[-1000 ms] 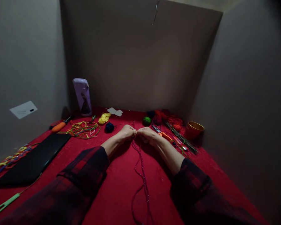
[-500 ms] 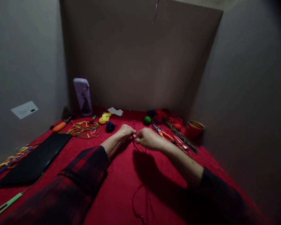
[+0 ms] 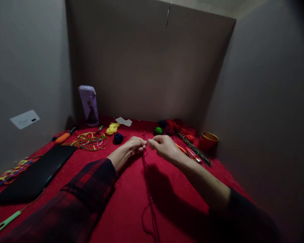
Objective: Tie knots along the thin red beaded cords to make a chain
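Observation:
My left hand (image 3: 136, 145) is closed in a pinch on thin dark red cords (image 3: 149, 192) just beyond the middle of the red table. The upper end of the cords stands out past its fingertips. From there the strands trail down toward me, one of them bowed out to the left. My right hand (image 3: 163, 145) is close beside it, thumb and fingers pinched together at what looks like a strand of the same cord. Its fingertips are slightly blurred, and a small gap separates the two hands.
On the left lie a black flat case (image 3: 35, 175), coloured cords (image 3: 90, 140) and a green plastic needle (image 3: 6, 222). A purple case (image 3: 88, 104) stands behind. Yellow yarn (image 3: 112, 128), a navy ball (image 3: 118, 138), a green ball (image 3: 158, 131), sticks (image 3: 194, 148) and a red pot (image 3: 208, 141) line the back.
My right hand has lifted a little and moved slightly right, away from my left hand. The trailing cords have shifted left and lie closer together. My left hand keeps its pinch.

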Demonstrator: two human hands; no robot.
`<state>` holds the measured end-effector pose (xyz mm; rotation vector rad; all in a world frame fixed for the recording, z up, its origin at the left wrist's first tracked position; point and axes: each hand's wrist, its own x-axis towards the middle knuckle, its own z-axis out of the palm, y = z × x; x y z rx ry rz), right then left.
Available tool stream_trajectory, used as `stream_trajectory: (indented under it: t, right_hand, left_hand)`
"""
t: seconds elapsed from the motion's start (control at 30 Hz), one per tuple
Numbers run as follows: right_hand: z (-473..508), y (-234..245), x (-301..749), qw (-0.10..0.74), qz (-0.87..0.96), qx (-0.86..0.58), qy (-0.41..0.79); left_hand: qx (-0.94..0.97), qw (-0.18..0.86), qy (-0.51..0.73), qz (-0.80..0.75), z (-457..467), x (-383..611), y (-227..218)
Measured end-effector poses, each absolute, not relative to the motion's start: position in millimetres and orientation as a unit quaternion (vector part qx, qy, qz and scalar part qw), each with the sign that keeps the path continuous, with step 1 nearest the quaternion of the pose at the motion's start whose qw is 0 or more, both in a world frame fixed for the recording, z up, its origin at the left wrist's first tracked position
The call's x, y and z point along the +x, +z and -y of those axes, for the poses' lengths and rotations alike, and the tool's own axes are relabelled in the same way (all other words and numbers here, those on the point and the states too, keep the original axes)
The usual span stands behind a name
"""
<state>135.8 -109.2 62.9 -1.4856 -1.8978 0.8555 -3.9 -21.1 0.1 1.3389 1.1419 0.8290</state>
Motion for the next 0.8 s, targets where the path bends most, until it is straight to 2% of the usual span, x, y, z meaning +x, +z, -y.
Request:
stream_trajectory:
  t: [0.03,0.07,0.17,0.23,0.37,0.8]
  right_hand:
    - [86,52,136,0.319,0.667,-0.588,0.329]
    - [67,42,136,0.314,0.627,-0.598,0.389]
    - [40,20,132,0.302,0.556,-0.535,0.56]
    - [40,14,128,0.3,0.531,-0.522,0.596]
    - [46,14,123,0.292,0.523,-0.536,0.595]
    - [36,6,136,0.309,0.577,-0.591,0.472]
  left_hand:
    - [0.567,0.567,0.349,-0.485,21,-4,0]
    - [0.564,0.572,0.343,-0.487,21,-3,-1]
    - [0.559,0.582,0.325,-0.493,20,2,0]
    - [0.559,0.579,0.322,-0.498,21,5,2]
    - [0.559,0.56,0.324,-0.519,24,6,4]
    - [0.591,0.537,0.309,-0.516,25,3,3]
